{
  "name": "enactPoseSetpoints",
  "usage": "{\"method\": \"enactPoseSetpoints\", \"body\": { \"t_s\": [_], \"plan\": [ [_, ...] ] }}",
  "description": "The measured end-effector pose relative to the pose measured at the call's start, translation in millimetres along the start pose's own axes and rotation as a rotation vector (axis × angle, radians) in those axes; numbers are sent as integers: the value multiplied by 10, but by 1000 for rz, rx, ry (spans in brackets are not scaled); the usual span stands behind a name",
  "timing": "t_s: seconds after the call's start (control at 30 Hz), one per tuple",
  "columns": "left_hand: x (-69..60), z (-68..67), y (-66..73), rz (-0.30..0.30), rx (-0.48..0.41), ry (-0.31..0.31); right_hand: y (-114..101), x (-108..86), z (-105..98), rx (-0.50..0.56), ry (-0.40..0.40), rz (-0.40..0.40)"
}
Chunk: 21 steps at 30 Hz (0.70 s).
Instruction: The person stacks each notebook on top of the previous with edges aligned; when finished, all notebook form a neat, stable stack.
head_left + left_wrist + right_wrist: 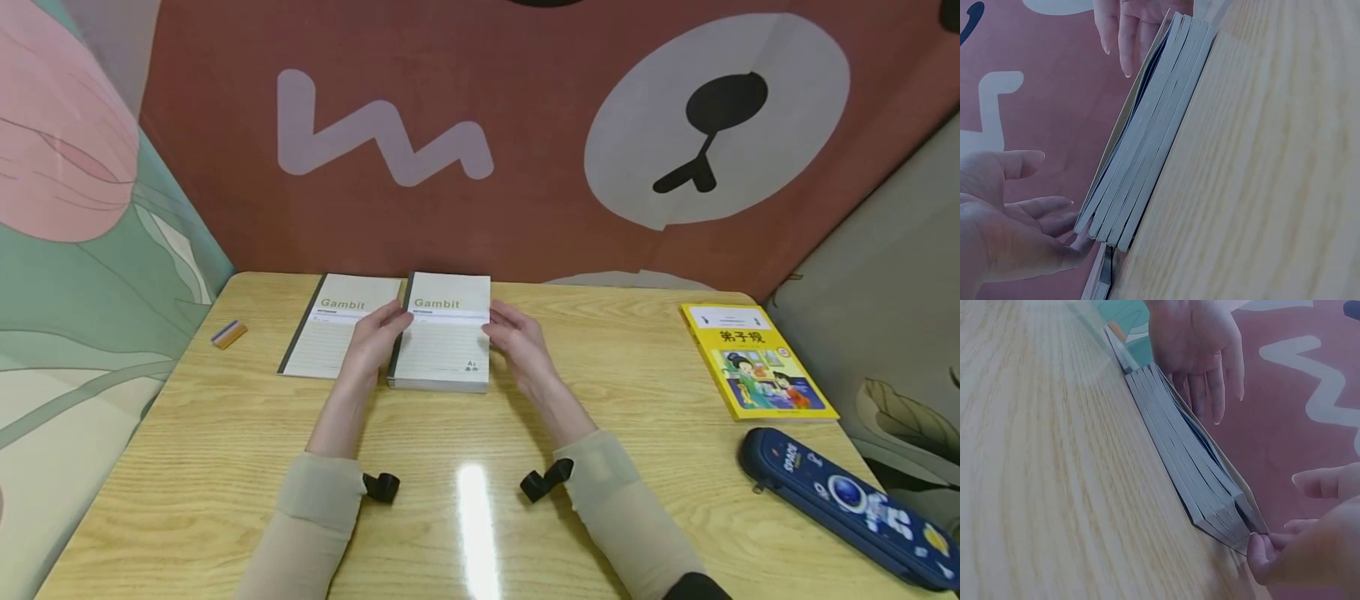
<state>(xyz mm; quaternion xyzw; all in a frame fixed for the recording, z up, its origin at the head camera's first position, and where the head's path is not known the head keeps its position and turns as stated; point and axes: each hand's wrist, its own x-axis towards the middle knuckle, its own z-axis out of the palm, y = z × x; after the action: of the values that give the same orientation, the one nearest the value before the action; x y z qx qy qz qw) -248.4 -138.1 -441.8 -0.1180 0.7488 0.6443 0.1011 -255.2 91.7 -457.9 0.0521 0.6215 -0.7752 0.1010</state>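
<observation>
Wood-grain table (615,358), red-brown bear print (540,208) as backdrop. Left hand (373,337) at 9 o'clock on the notebook stack (442,350), by the dark spine edge; right hand (522,342) at 3, fingertips on the opposite edge. Both hands: fingers loosely extended, touching the sides, no wrap-around grip visible. Palms face each other, forearms come in from 7 and 5 o'clock, roughly mirrored

Stack sits on the table between the hands. Handling, my read: moderate weight as a block, each book light and bendy, covers smooth, so layers should slide on each other. Not fragile, but corners could crease. Wrist views show the upper layers gaping. Best hold: both long sides at mid-length, fingers low to catch the bottom book, even squeeze; spine side likely stiffer

Further out: loose notebook (318,342) at 9, partly hidden by the left hand; eraser (228,334) beyond it. Yellow book (759,362) at 3, pencil case (847,508) at 4
</observation>
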Motion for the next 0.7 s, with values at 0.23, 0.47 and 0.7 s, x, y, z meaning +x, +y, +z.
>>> {"method": "enactPoseSetpoints", "body": {
  "t_s": [0.23, 0.47, 0.7],
  "plan": [
    [-2, -1, 7, -1, -4, -13, -9, -12, 7, -83, 1, 0],
    [0, -2, -1, -8, 3, -29, -15, -19, 4, -131, 2, 3],
    [2, -6, -14, 13, 3, -52, -16, -18, -2, -140, 9, 18]
  ]
}}
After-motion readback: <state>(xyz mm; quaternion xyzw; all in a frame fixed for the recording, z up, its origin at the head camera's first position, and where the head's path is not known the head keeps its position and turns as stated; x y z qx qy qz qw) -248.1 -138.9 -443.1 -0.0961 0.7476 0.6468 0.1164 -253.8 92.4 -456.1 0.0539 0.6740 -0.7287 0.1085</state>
